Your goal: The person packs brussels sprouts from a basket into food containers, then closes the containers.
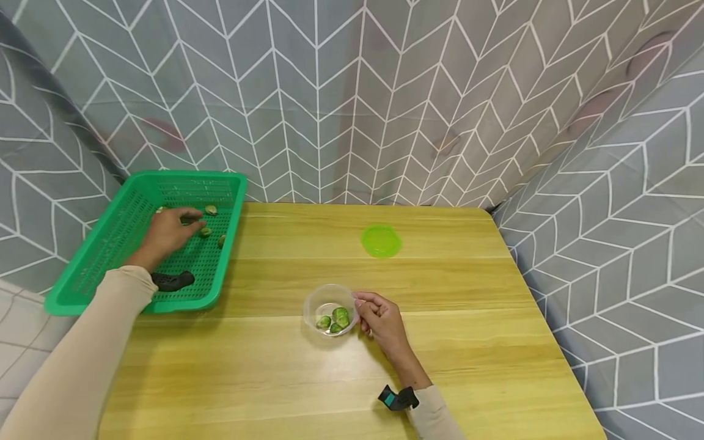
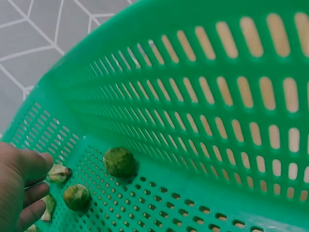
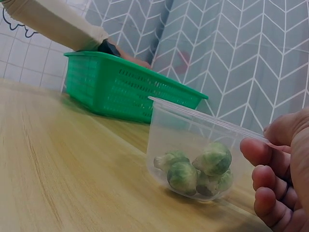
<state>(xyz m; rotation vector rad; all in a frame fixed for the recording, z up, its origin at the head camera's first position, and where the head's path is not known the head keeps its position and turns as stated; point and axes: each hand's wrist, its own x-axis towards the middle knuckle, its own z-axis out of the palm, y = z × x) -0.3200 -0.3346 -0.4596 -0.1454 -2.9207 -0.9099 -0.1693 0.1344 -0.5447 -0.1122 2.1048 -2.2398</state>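
At the far left we see a pale sleeve (image 1: pixel 82 360) crossing the near edge of a green slotted basket (image 1: pixel 181 304), and the person's left hand (image 1: pixel 167 232) down inside it. Its fingers are loosely bent, thumb apart from them, and we make out nothing held. Just beside the fingertips we find a Brussels sprout (image 1: pixel 205 232); a few others (image 1: pixel 211 210) lie scattered on the perforated floor, one near the right wall. A black band (image 1: pixel 173 281) circles that wrist.

Moving right, we come to a clear round tub (image 3: pixel 178 128) standing upright on the wood-grain bench (image 1: pixel 467 342), well apart from the basket. A cluster of green sprouts (image 1: pixel 340 317) sits at its bottom. Beyond it, a bright green lid (image 1: pixel 381 241) lies flat on the bench. On the tub's right, we see the right hand (image 1: pixel 382 321) pinching its rim between thumb and forefinger, the other fingers curled below.
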